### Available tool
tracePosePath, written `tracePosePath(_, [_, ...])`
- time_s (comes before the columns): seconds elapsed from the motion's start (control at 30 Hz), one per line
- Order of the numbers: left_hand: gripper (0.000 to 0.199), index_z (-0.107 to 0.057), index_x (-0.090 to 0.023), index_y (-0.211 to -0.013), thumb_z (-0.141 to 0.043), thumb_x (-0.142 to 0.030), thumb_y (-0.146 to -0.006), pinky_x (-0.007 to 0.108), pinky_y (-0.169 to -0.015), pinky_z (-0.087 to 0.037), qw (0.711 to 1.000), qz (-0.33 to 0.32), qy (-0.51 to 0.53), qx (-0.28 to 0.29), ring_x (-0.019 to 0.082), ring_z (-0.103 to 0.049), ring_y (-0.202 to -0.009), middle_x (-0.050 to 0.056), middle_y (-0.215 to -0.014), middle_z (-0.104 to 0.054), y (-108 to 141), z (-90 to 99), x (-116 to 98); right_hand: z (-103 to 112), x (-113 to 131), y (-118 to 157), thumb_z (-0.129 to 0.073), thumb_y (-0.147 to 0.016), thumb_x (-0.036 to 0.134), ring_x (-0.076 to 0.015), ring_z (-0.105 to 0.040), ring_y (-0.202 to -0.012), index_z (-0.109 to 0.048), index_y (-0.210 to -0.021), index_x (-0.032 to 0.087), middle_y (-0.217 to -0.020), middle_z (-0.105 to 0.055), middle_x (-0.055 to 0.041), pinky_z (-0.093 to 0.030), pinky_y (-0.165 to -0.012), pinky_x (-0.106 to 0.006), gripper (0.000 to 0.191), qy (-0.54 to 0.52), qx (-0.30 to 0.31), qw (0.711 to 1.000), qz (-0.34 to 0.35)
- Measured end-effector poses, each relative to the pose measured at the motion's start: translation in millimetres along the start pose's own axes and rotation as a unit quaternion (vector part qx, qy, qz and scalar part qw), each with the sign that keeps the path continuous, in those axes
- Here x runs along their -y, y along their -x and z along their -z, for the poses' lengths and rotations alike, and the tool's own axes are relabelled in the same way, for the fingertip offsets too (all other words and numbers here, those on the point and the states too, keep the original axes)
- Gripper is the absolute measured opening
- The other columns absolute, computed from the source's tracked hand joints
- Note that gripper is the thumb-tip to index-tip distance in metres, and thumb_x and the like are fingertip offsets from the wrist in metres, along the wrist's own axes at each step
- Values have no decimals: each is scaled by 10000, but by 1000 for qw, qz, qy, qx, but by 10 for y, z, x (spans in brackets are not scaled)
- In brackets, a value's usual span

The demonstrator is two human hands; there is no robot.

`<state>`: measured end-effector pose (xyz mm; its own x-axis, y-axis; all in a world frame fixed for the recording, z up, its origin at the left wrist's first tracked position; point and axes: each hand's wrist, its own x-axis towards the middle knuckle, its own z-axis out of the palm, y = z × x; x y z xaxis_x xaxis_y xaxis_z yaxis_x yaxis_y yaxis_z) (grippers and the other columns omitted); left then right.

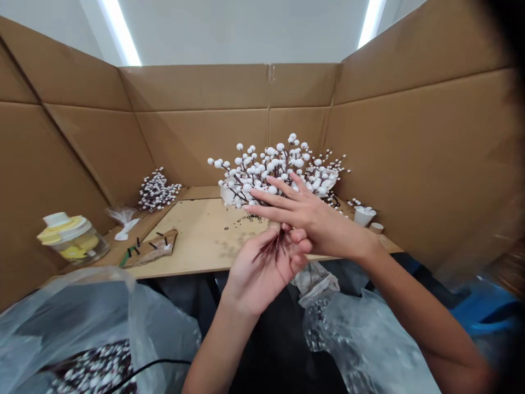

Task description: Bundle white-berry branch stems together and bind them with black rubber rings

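Left hand (256, 268) grips white-berried sprays (261, 168) by the stems (277, 244) (right hand (314, 218) spread open beside it).

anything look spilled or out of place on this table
Yes, possibly: small dark rings lie loose on the tabletop, beyond the left hand. They are unevenly scattered, some clustered and others strayed, with no container visible around them, so they look spilled.

White berries (262, 169) on dark reddish-brown stems (277, 247); plain brown cardboard (197, 137); pale tan desk (188, 235); clear jar (97, 250) with a yellow-and-white lid (68, 227) and yellow contents (79, 251); black rings (253, 217); black pegs (138, 241) on a brown board (145, 256); white cup (362, 217); black cable (158, 361); translucent greyish bag (168, 323); pale grey ceiling (241, 33); bright white lights (121, 33).
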<state>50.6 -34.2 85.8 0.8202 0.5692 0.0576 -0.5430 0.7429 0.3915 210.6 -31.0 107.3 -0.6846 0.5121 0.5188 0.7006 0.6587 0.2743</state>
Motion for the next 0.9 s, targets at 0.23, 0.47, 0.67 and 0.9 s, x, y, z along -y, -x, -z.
tracePosePath(0.23, [421,-552,-119,-697,-217,-141,-950,211,-646,-532,995,-46,-45,-80,119,-661,-736,61,-712,-635,4,-111,2,-287,-100,-45,-381,-953,275,-183,-194,-1388,-438,-1335,272,-1405,-347,34,-82,-1170,-491,387,-70,-71,995,-7])
tracePosePath(0.47, [212,-516,-123,-780,-383,-200,-926,221,-587,-500,903,-179,-382,-81,167,-665,-700,72,-722,-659,-73,475,-462,-530,-85,-12,-480,-881,212,-190,-130,-1406,-435,-1336,190,-1453,-254,-5,-189,-1176,-440,457,-93,-175,979,-39])
tracePosePath(0.67, [262,-455,-141,-789,-309,-273,-962,205,-625,-489,781,-159,-544,-264,113,-634,-662,47,-733,-639,-124,1094,-1139,-1028,-92,-96,-484,-885,218,-153,-342,-1318,-499,-1275,170,-1354,-416,-40,-309,-1134,-369,393,-200,-153,964,-83])
tracePosePath(0.9, [339,-554,-94,-861,-375,-366,-954,273,-643,-488,610,-87,-640,-459,104,-560,-605,27,-708,-581,-281,2003,-1701,-1678,-158,-237,-479,-899,241,-141,-510,-1133,-556,-1192,164,-1191,-548,-57,-427,-1004,-307,312,-262,-59,958,-105])
